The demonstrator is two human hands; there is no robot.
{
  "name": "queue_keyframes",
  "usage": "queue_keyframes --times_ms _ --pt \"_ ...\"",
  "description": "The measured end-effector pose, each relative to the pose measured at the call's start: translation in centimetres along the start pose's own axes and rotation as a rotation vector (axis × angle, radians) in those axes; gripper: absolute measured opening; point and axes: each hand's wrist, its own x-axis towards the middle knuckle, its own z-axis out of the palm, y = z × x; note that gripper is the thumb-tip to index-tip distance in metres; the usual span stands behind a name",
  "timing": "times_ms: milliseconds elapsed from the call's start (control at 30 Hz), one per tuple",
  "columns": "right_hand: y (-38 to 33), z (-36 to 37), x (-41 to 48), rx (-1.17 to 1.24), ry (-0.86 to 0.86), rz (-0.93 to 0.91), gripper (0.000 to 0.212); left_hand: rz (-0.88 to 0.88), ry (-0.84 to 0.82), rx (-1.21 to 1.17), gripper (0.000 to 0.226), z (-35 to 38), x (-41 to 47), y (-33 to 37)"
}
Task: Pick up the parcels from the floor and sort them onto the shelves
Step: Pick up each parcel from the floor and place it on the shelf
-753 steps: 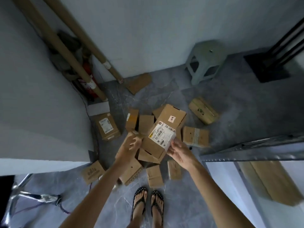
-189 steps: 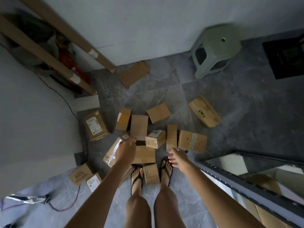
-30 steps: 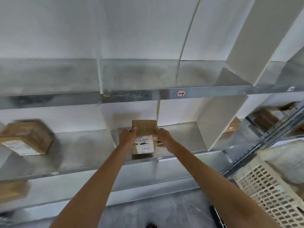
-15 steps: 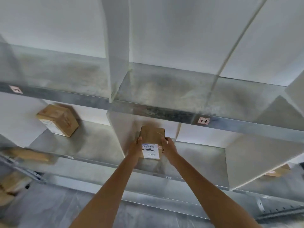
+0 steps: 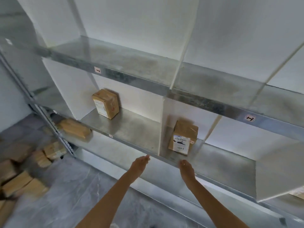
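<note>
1. Metal shelving (image 5: pixel 131 127): now bearing the labelled parcel (image 5: pixel 183 137), upright in the middle tier, just right of the white divider (image 5: pixel 167 112). Carried between both hands half a second ago, so this delivery is judged finished.
2. Floor pile (image 5: pixel 19 183), lower left: more cardboard parcels left to sort, too blurred to count.
3. Second parcel (image 5: pixel 106 103): standing in the neighbouring compartment, well apart.
4. Left hand (image 5: pixel 139 163) and right hand (image 5: pixel 186 168): drawn back to the shelf's front edge, clear of the parcel, fingers released, grasping nothing.
5. Shelf tag (image 5: pixel 250 118) and parcel label: unreadable. Another box cut off at the right edge (image 5: pixel 297 193).
</note>
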Motion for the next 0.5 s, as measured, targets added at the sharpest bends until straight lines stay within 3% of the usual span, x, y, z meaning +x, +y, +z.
queue_keyframes --times_ms 100,333,500 --pt "-3.0 6.1 -3.4 -0.061 -0.160 -0.135 0.029 -0.010 0.148 0.065 0.047 -6.5 -3.3 -3.5" --pt "-11.4 21.6 -13.9 -0.294 -0.486 -0.486 0.037 -0.089 0.517 0.257 0.024 -23.6 -15.9 -16.1" --pt "-14.5 30.5 -20.0 -0.392 -0.632 -0.574 0.027 -0.265 0.804 0.253 0.023 -32.1 -26.1 -26.1"
